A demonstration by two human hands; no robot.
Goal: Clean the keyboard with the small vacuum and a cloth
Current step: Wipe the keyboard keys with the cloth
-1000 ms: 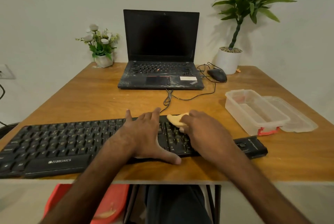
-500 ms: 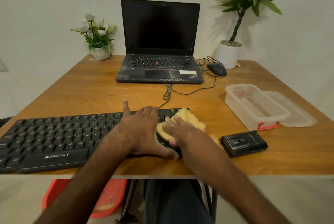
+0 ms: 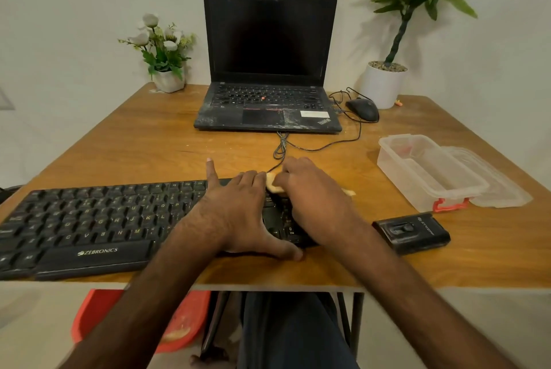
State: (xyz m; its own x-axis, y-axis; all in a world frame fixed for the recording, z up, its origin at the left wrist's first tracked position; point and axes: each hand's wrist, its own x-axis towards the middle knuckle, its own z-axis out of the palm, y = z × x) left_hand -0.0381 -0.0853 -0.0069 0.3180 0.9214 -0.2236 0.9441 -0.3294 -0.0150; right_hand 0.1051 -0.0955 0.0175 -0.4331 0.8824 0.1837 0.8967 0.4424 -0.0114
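keyboard (image 3: 89, 219) | beneath both grips | left grip (image 3: 238, 210) spread flat | right grip (image 3: 313, 198) clutching cloth (image 3: 272, 185)

Dim warm indoor light, soft wall shadows (wide-angle bending at edges), slight blur.

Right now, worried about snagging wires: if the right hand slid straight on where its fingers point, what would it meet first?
Probably the bundled cable just beyond the right hand, then the laptop; depth is unclear.

Laptop (image 3: 268, 100) behind keyboard (image 3: 89, 225); vacuum (image 3: 413, 233) right of it.
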